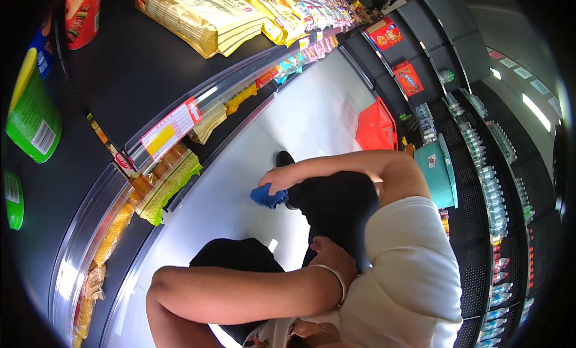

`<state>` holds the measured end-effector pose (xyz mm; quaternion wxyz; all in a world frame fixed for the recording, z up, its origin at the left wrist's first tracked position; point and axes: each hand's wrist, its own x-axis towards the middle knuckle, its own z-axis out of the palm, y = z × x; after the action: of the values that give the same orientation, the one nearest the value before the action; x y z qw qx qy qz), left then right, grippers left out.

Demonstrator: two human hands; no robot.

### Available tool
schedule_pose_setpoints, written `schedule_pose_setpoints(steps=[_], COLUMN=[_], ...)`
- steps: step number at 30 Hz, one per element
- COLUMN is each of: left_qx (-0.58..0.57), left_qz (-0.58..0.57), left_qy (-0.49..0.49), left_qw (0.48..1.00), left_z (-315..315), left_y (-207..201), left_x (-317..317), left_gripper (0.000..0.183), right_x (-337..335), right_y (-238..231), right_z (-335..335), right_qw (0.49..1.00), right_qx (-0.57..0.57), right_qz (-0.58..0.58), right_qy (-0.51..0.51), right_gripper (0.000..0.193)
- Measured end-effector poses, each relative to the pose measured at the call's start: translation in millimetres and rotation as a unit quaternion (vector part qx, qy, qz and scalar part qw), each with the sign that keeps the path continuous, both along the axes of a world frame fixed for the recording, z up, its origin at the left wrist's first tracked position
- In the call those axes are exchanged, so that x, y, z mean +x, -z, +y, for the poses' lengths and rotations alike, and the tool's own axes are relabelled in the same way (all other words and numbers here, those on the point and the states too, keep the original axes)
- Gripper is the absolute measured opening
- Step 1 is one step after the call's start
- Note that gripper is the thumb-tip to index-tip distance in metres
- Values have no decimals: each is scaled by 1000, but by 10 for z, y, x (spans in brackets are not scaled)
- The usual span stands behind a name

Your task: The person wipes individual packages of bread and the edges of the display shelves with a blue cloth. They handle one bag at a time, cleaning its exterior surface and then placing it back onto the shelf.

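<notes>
My right hand [281, 179] reaches down over the pale floor, its fingers closed round a crumpled blue cloth [268, 196]. The cloth hangs beside my black shoe [285, 159], some way from the shelf. Bent across my body, my left arm wears a bracelet [333, 278]. My left hand [333, 258] is drawn in close to my dark trousers, its fingers curled; no object shows in it, though its inner side is hidden.
On the left, a black shelf [150, 78] carries gold snack packs [201, 15] and green canisters [35, 117]. More packets, including a yellow-green one [171, 189], fill the tier below. A red basket [375, 126], a teal bin [433, 173] and bottle racks [489, 186] stand right.
</notes>
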<state>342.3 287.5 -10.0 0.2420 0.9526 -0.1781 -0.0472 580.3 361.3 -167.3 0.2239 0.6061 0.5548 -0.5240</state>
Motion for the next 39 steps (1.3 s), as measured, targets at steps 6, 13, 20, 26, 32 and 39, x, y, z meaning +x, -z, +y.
schedule_pose_setpoints(steps=[6,13,20,26,32,39], left_qx=[6,16,7,6,-18,9], left_qz=[2,2,72,-26,12,46], left_qy=[-77,-98,-26,-92,-39,25], left_qw=[997,995,997,995,999,999], left_z=[-18,-44,27,-61,-9,-172], left_y=[85,61,-50,50,-56,-107], left_x=[-84,-69,-25,-118,-144,-191], left_gripper=[30,28,39,26,31,36], right_x=[-171,-341,-288,-342,-209,-126], right_y=[449,515,550,439,363,-491], right_z=[372,473,374,306,225,-269], right_qw=[998,999,998,995,995,976], right_qx=[28,-35,-35,-45,-40,-22], right_qz=[42,25,56,77,84,52], right_qy=[-23,-14,16,39,45,211], right_gripper=[32,31,30,31,33,37])
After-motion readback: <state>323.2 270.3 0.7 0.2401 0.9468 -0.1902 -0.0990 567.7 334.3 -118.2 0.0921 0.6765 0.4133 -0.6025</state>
